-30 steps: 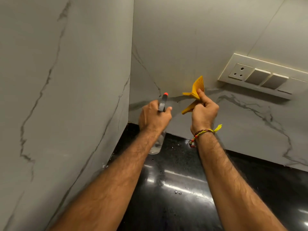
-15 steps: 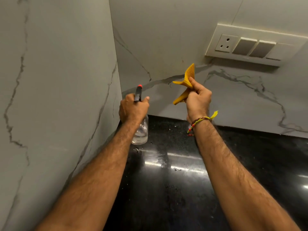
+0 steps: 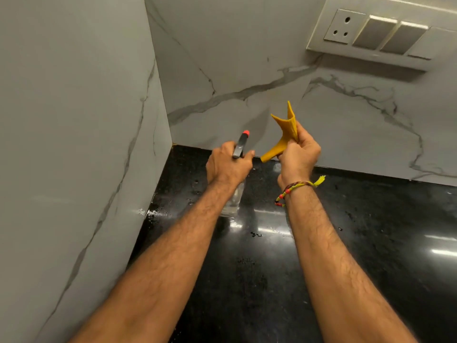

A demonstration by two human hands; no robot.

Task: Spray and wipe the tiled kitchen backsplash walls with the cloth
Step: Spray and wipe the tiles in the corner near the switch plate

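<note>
Left hand (image 3: 228,167) wrapped around the neck of a clear spray bottle (image 3: 232,199), fingers curled about the black trigger head; red nozzle tip (image 3: 245,132) aimed up toward the back wall; bottle body hangs below the wrist, above the black tabletop (image 3: 371,243), contact with it not discernible. Right hand (image 3: 298,157) clenched on a yellow cloth (image 3: 284,129), thumb pressed along its side; cloth bunched, one end sticking up past the fingers, other end poking out to the left; cloth held just beside the nozzle, clear of the wall. Beaded thread bracelet (image 3: 294,188) on right wrist. Marble-veined backsplash (image 3: 247,70) forms a corner, left and back; white socket-and-switch plate (image 3: 376,33) upper right on back wall; droplets and glare on tabletop near the corner.
</note>
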